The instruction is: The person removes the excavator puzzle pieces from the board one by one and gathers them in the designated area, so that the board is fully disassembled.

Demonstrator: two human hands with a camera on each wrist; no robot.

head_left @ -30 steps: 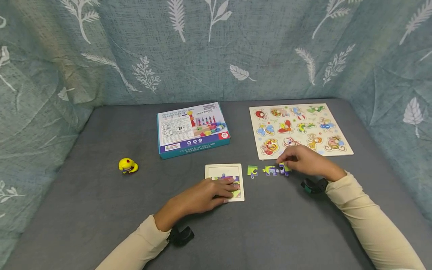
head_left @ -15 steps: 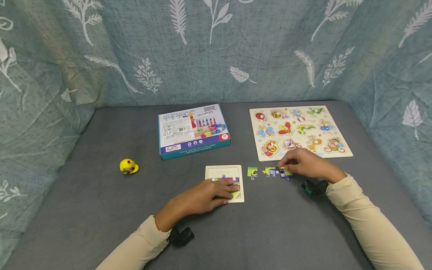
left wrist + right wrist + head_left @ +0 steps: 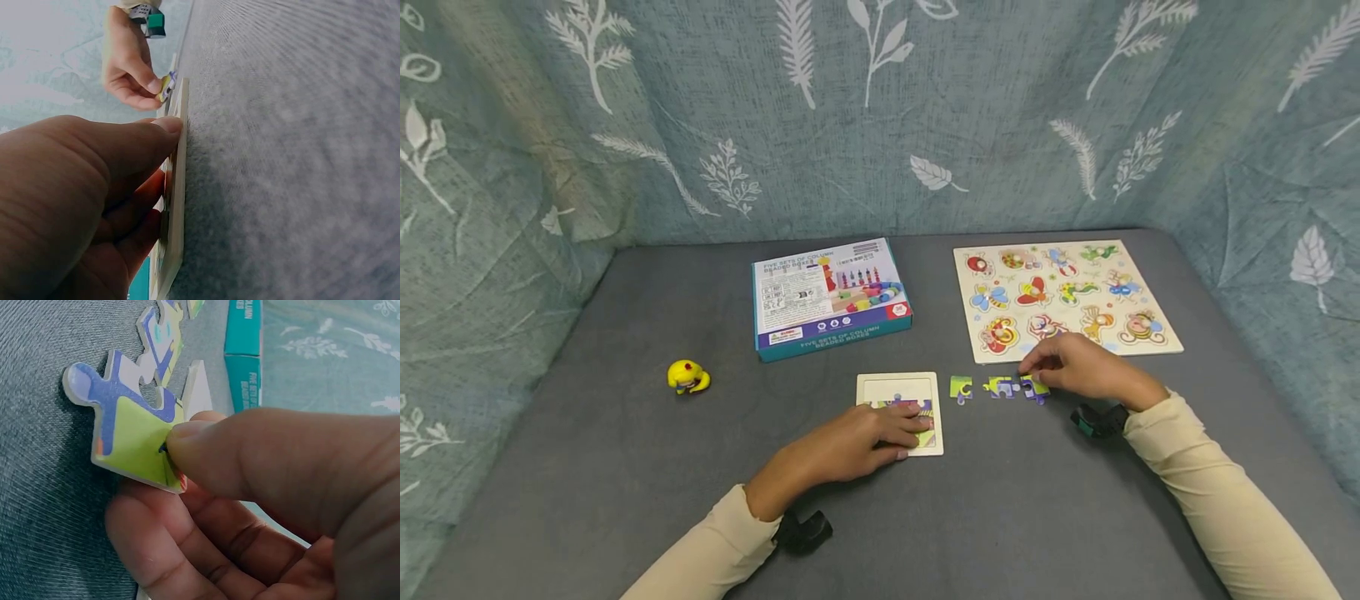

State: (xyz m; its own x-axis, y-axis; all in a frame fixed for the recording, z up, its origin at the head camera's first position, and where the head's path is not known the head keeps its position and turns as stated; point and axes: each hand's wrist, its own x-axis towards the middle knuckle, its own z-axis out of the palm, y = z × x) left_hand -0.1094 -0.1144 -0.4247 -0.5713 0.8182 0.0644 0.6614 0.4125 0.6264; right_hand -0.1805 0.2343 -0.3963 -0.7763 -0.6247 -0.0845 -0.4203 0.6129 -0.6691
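In the head view my left hand rests on a small wooden puzzle tray, fingers stretched over the pieces in its lower part. The tray's upper part shows bare wood. The left wrist view shows my thumb against the tray's edge. My right hand pinches a green and purple jigsaw piece by its edge, thumb on the printed face. That piece is tilted, close to the table. Just left of it lies a second jigsaw piece, and a third jigsaw piece is nearer the tray.
A bead-set box stands behind the tray. Behind my right hand lies a large wooden insect puzzle board. A yellow toy sits at the left on the grey table. A leaf-patterned curtain hangs at the back.
The head view has shifted slightly, so the scene sits lower. My right hand keeps its pinch on the jigsaw piece, which has moved only a little. The left hand stays on the tray.
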